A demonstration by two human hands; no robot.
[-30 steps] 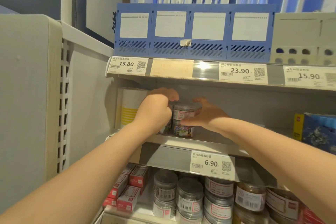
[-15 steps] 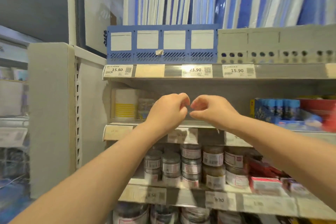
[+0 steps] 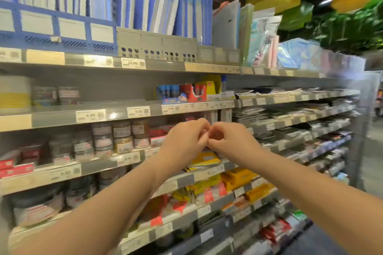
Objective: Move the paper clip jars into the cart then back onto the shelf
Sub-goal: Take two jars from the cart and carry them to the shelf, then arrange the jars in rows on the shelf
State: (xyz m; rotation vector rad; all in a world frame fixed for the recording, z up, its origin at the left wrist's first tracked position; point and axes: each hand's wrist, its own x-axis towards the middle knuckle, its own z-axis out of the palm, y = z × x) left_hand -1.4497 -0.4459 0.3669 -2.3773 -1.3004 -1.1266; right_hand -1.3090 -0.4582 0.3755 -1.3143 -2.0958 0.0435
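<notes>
Two clear paper clip jars with white labels stand side by side at the left of the second shelf, above a 6.90 price tag. My left hand and my right hand are held out in front of the shelves, well right of and below those jars. Both hands are loosely curled, fingertips touching each other, with nothing held in them. The cart is out of view.
More jars in stacks fill the shelf below, with red boxes at the left. Blue file holders and folders line the top shelf. Glue sticks and red boxes sit to the right; yellow packs lie lower.
My hands have let go of the jars on the second shelf and drawn back together, empty. The view has swung right and pulled away from the shelf.
</notes>
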